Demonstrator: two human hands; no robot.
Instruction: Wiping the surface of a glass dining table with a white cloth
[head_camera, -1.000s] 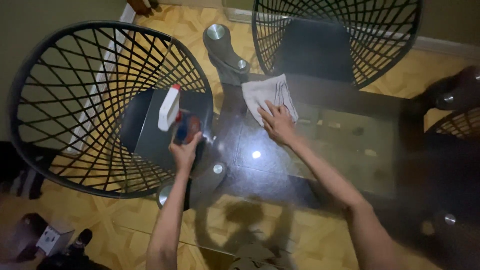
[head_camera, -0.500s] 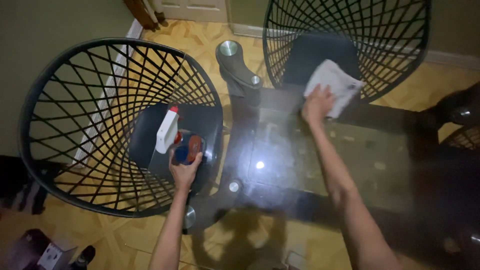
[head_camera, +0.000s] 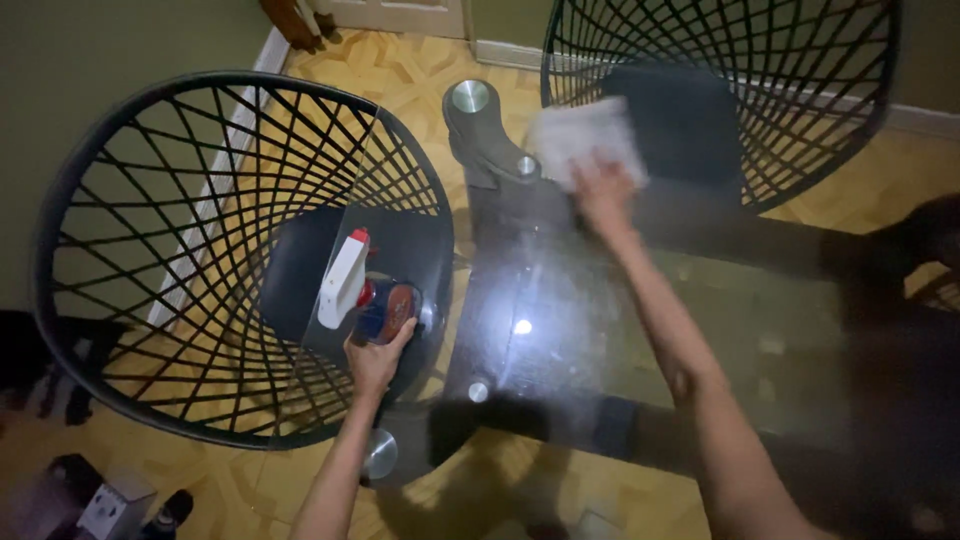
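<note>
A: Near left?
B: Left hand (head_camera: 375, 362) gripping spray bottle (head_camera: 368, 300), fingers wrapped closed around it, holding clear off glass table (head_camera: 560, 330), likely keeping wiping area free.
A: Farther?
B: Right hand (head_camera: 603, 192) pressing blurred white cloth (head_camera: 585, 138) flat at table's far edge, fingers seemingly spread.

Both forearms and hands (head_camera: 375, 362) are bare, with no sleeves visible.

White cloth (head_camera: 585, 140) motion-blurred — edges unclear; spray bottle (head_camera: 368, 300) base hidden by left hand (head_camera: 375, 362); far chair (head_camera: 740, 90) cropped.
</note>
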